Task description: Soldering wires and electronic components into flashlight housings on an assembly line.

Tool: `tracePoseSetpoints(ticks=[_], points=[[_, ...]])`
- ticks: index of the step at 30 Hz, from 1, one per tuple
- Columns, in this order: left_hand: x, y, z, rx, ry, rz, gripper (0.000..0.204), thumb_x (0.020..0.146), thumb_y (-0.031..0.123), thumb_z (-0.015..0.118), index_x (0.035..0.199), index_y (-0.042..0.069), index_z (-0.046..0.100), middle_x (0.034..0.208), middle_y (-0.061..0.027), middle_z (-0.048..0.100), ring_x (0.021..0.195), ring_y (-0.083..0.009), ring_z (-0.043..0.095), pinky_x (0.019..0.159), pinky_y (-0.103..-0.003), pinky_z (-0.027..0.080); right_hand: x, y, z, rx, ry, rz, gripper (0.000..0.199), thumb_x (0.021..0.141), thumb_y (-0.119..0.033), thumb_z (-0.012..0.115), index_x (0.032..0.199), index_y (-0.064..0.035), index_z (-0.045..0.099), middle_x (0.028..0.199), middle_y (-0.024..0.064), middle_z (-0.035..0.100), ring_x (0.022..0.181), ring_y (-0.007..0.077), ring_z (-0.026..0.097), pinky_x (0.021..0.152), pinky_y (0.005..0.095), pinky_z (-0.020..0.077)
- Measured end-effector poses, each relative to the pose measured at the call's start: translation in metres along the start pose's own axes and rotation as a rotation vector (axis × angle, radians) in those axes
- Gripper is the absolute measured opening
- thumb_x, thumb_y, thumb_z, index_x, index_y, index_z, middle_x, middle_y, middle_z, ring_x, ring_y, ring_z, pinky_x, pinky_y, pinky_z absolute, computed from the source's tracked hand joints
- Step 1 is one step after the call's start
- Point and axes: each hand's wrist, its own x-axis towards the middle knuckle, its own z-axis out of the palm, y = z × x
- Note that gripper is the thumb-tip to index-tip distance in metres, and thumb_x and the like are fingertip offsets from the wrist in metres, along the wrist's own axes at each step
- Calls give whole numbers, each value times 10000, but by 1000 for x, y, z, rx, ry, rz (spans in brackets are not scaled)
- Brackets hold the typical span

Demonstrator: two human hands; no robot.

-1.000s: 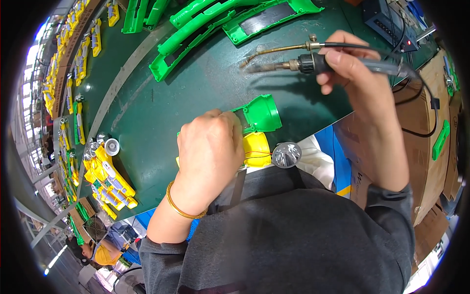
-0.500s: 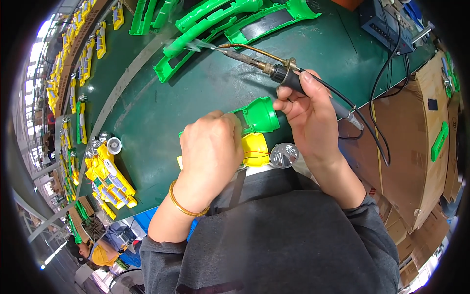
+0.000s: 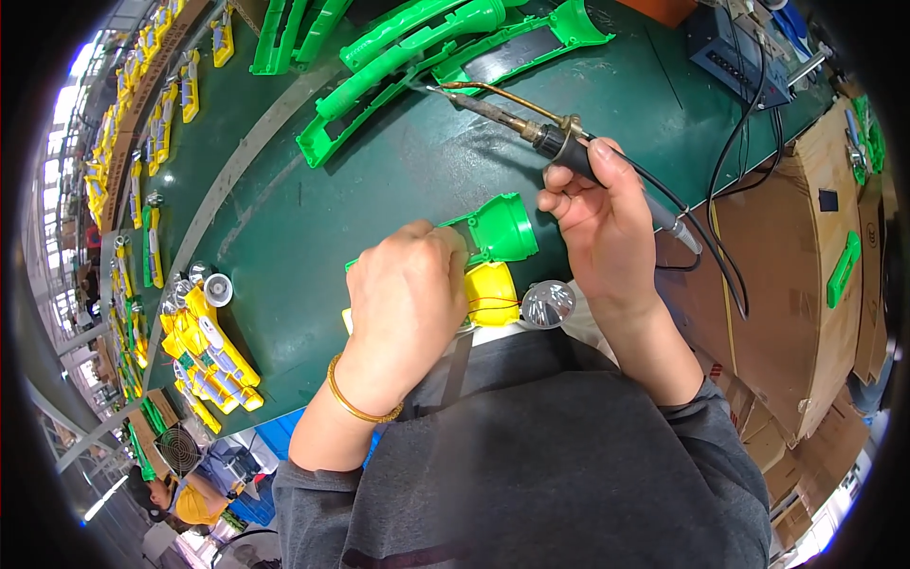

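In my right hand [image 3: 611,213] is a soldering iron [image 3: 555,142], gripped by its black handle. A thin brass-coloured tube runs beside its shaft, and its tip points left, over the bench near the green shells. Closed, with knuckles up, my left hand [image 3: 408,284] covers the middle of a flashlight casing; its fingertips are hidden. Out from under it come the casing's green half [image 3: 504,228] and, nearer me, its yellow half [image 3: 491,296] with thin red and dark wires. A clear round reflector [image 3: 548,304] lies at the yellow half's right end.
Long green shells [image 3: 408,71] lie across the far side of the green bench [image 3: 284,303]. Yellow assemblies [image 3: 210,351] are piled at the left. A blue box-shaped unit [image 3: 735,57] with cables stands far right, above cardboard [image 3: 758,275]. Another person [image 3: 196,498] sits at lower left.
The soldering iron's tip has shifted slightly right, away from the green shells. Smoke around the tip has thinned. My left hand stays over the casing.
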Motion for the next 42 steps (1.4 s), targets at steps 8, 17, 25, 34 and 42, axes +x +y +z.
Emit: tracePoseSetpoints(ticks=[8,17,25,34,42], points=[[-10,-13,-1,-317,78,46,91,793,63,591,851,16,641,801,-134,632,721,-317,622,633,-371,492,2,-6,-6,16,21,-28,167,926,-220,480,920,-66,546,816,50,610,755,127,573,676,288,478],[-14,-42,-3,-189,109,-4,253,714,50,667,961,18,625,873,-124,577,867,-304,547,784,-373,441,2,0,-7,34,25,-24,161,928,-218,481,929,-71,547,834,46,611,775,123,569,678,290,472],[-39,-50,-54,-62,97,238,377,612,177,750,933,63,587,1035,-139,537,995,-343,502,879,-453,370,14,2,1,22,37,-90,134,912,-200,514,964,-79,533,863,33,601,770,139,566,670,298,467],[-92,-70,-24,-128,-4,222,577,660,-20,579,1217,120,522,1115,-170,514,1003,-332,514,866,-427,408,2,3,-3,58,101,-93,166,910,-211,531,1029,-96,534,873,0,576,749,94,533,643,257,424],[0,-242,-100,47,531,-160,593,735,29,666,1274,61,419,1146,-203,547,1083,-386,513,905,-403,431,6,1,-10,18,76,-195,177,919,-221,529,1044,-95,526,877,0,586,747,94,533,647,258,422]])
